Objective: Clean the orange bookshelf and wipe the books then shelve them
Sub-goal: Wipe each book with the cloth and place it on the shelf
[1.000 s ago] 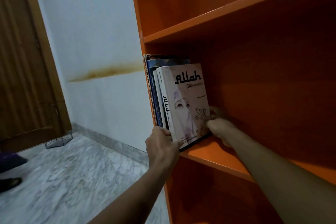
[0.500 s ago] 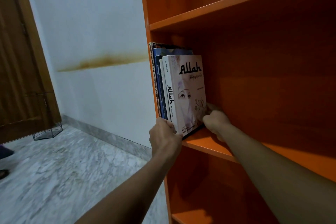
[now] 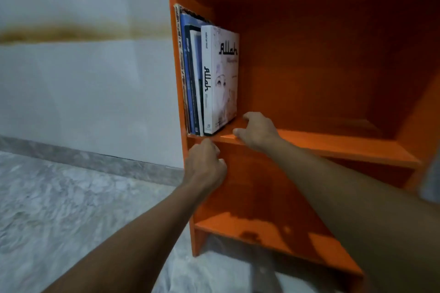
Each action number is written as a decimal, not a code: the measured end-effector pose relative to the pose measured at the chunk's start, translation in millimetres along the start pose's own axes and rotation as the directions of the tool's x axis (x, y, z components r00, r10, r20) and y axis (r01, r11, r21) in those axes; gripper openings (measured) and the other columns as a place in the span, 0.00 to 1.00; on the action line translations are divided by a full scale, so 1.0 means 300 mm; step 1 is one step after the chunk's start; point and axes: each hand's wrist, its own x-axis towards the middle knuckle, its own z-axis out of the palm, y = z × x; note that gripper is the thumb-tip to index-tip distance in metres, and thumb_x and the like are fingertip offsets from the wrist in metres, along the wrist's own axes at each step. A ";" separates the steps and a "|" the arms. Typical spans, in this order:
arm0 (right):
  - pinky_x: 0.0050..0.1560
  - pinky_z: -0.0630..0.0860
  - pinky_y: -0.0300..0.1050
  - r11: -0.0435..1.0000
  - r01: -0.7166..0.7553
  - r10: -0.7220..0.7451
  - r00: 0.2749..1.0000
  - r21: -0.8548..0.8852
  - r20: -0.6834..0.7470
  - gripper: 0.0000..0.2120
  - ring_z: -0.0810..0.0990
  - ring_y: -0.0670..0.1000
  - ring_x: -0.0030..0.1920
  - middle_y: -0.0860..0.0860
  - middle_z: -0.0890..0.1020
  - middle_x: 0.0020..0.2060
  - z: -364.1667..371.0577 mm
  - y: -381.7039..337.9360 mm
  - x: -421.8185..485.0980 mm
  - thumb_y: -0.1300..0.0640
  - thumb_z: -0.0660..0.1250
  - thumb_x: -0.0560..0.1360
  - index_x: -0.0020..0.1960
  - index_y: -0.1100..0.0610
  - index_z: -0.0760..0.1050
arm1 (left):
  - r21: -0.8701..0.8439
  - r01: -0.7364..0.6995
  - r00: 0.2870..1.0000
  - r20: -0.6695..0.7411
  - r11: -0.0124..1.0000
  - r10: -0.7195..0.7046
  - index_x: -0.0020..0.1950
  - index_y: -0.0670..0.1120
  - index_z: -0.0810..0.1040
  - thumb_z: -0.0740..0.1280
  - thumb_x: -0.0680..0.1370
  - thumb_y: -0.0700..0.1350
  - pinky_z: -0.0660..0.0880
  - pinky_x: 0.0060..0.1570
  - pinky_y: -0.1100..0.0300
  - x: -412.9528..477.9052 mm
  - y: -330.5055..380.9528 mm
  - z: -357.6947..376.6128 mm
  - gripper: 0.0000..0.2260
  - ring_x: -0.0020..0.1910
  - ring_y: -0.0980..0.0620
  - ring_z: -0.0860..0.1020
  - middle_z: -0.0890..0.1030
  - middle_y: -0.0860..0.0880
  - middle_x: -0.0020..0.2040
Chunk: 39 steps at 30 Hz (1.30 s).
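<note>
Books (image 3: 209,78) stand upright on the orange bookshelf (image 3: 333,145). Our right hand (image 3: 258,131) rests beside them with relaxed fingers; our left hand (image 3: 204,164) is curled, empty.

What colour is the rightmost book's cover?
The rightmost book is white with black lettering; head view.

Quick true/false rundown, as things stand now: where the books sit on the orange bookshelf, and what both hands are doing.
1. The white book with "Allah" on its cover stands rightmost in the row of upright books. True.
2. The left hand grips that white book. False: it is just below the middle shelf board, clear of the books.
3. The right hand rests on the middle shelf board beside the white book. True.
4. The row stands at the right end of the orange wooden bookshelf. False: it stands at the left end.
</note>
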 end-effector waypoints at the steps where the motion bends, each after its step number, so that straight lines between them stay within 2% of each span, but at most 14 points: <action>1: 0.61 0.73 0.50 0.999 0.015 -0.016 0.999 -0.038 -0.032 0.22 0.76 0.60 0.63 0.58 0.78 0.63 -0.004 0.008 -0.044 0.53 0.67 0.77 0.69 0.58 0.71 | 0.016 -0.027 0.998 0.049 1.000 0.026 0.45 0.49 0.71 0.66 0.78 0.38 0.69 0.36 0.64 -0.029 -0.010 0.016 0.07 0.39 0.56 0.74 0.76 0.51 0.42; 4: 0.63 0.72 0.50 0.984 0.057 -0.076 0.992 -0.171 -0.105 0.19 0.76 0.57 0.63 0.56 0.78 0.63 -0.026 0.062 -0.216 0.55 0.65 0.79 0.69 0.59 0.71 | 0.043 -0.083 0.979 0.191 0.996 0.073 0.45 0.49 0.73 0.65 0.75 0.39 0.71 0.44 0.58 -0.125 -0.015 0.082 0.04 0.48 0.47 0.78 0.80 0.48 0.48; 7: 0.63 0.72 0.52 0.961 0.032 -0.076 0.986 -0.274 -0.150 0.17 0.75 0.58 0.64 0.57 0.78 0.62 -0.054 0.143 -0.397 0.56 0.63 0.80 0.66 0.61 0.73 | 0.032 -0.113 0.942 0.321 0.993 0.096 0.45 0.48 0.74 0.64 0.75 0.40 0.70 0.43 0.57 -0.229 0.015 0.145 0.04 0.49 0.44 0.79 0.81 0.47 0.51; 12: 0.61 0.73 0.52 0.887 -0.098 0.120 0.993 -0.452 0.020 0.17 0.75 0.60 0.63 0.59 0.78 0.62 -0.073 0.286 -0.698 0.55 0.63 0.79 0.65 0.61 0.73 | 0.075 -0.229 0.873 0.457 0.970 0.171 0.55 0.43 0.78 0.65 0.74 0.41 0.76 0.53 0.50 -0.420 0.067 0.215 0.10 0.59 0.36 0.78 0.80 0.40 0.57; 18: 0.60 0.75 0.56 0.833 -0.100 0.266 0.935 -0.544 0.235 0.18 0.76 0.61 0.59 0.58 0.77 0.62 -0.069 0.425 -0.845 0.57 0.63 0.76 0.65 0.59 0.72 | 0.111 -0.317 0.840 0.494 0.942 0.224 0.51 0.40 0.79 0.64 0.75 0.38 0.76 0.45 0.49 -0.554 0.108 0.230 0.07 0.48 0.35 0.78 0.80 0.39 0.51; 21: 0.50 0.77 0.49 0.844 -0.045 0.264 0.902 -0.535 0.341 0.14 0.78 0.61 0.55 0.58 0.79 0.57 0.002 0.475 -0.897 0.57 0.64 0.76 0.60 0.60 0.75 | 0.165 -0.334 0.819 0.538 0.928 0.199 0.48 0.41 0.76 0.64 0.77 0.37 0.73 0.42 0.52 -0.604 0.071 0.275 0.02 0.42 0.41 0.74 0.77 0.41 0.44; 23: 0.47 0.77 0.46 0.851 0.003 0.262 0.865 -0.525 0.429 0.12 0.80 0.58 0.52 0.57 0.82 0.53 0.086 0.513 -0.945 0.58 0.65 0.76 0.56 0.62 0.79 | 0.211 -0.317 0.810 0.567 0.925 0.149 0.47 0.41 0.74 0.63 0.78 0.38 0.71 0.41 0.54 -0.648 0.019 0.317 0.01 0.41 0.43 0.73 0.75 0.42 0.43; 24: 0.50 0.78 0.47 0.863 0.011 0.267 0.839 -0.505 0.475 0.12 0.80 0.57 0.53 0.56 0.82 0.54 0.135 0.535 -0.973 0.57 0.67 0.75 0.56 0.61 0.79 | 0.226 -0.306 0.802 0.585 0.925 0.123 0.46 0.41 0.73 0.63 0.78 0.38 0.72 0.41 0.54 -0.672 -0.013 0.346 0.01 0.42 0.42 0.74 0.76 0.42 0.44; 27: 0.60 0.74 0.53 0.909 0.008 0.283 0.724 -0.417 0.629 0.29 0.77 0.57 0.59 0.54 0.78 0.61 0.282 0.610 -1.089 0.46 0.74 0.69 0.65 0.58 0.72 | 0.278 -0.276 0.749 0.662 0.920 0.025 0.42 0.39 0.73 0.61 0.77 0.37 0.74 0.42 0.54 -0.741 -0.132 0.422 0.05 0.46 0.41 0.78 0.81 0.40 0.51; 29: 0.58 0.75 0.54 0.899 0.066 0.313 0.595 -0.433 0.740 0.39 0.76 0.58 0.60 0.54 0.76 0.62 0.368 0.665 -1.181 0.44 0.78 0.65 0.69 0.56 0.67 | 0.321 -0.265 0.716 0.697 0.909 -0.037 0.49 0.38 0.74 0.61 0.78 0.38 0.72 0.44 0.55 -0.796 -0.214 0.469 0.04 0.52 0.41 0.78 0.79 0.39 0.56; 30: 0.54 0.75 0.52 0.892 0.082 0.327 0.562 -0.444 0.760 0.38 0.76 0.57 0.58 0.54 0.77 0.61 0.395 0.691 -1.218 0.45 0.79 0.65 0.69 0.56 0.67 | 0.333 -0.248 0.708 0.703 0.910 -0.064 0.55 0.37 0.74 0.61 0.79 0.39 0.72 0.46 0.56 -0.819 -0.246 0.487 0.07 0.55 0.41 0.78 0.78 0.39 0.57; 33: 0.46 0.75 0.46 0.905 -0.049 0.364 0.602 -0.422 0.711 0.28 0.77 0.55 0.52 0.56 0.78 0.57 0.401 0.760 -1.245 0.50 0.75 0.71 0.65 0.59 0.68 | 0.380 -0.202 0.678 0.720 0.903 -0.151 0.54 0.40 0.74 0.61 0.80 0.41 0.72 0.47 0.57 -0.853 -0.324 0.532 0.06 0.55 0.42 0.79 0.79 0.40 0.57; 36: 0.44 0.74 0.42 0.884 -0.273 0.454 0.699 -0.380 0.553 0.23 0.77 0.56 0.53 0.58 0.76 0.56 0.371 0.842 -1.216 0.53 0.70 0.73 0.63 0.62 0.69 | 0.353 -0.070 0.610 0.755 0.933 -0.240 0.50 0.40 0.69 0.64 0.81 0.44 0.74 0.36 0.60 -0.886 -0.385 0.590 0.08 0.41 0.49 0.77 0.77 0.43 0.49; 39: 0.33 0.69 0.37 0.811 -0.548 0.567 0.651 -0.204 0.505 0.20 0.77 0.52 0.47 0.50 0.76 0.43 0.373 0.894 -1.217 0.56 0.73 0.70 0.57 0.58 0.70 | 0.318 0.044 0.570 0.771 0.947 -0.285 0.50 0.42 0.69 0.70 0.78 0.46 0.74 0.27 0.65 -0.938 -0.408 0.636 0.12 0.40 0.50 0.78 0.76 0.47 0.46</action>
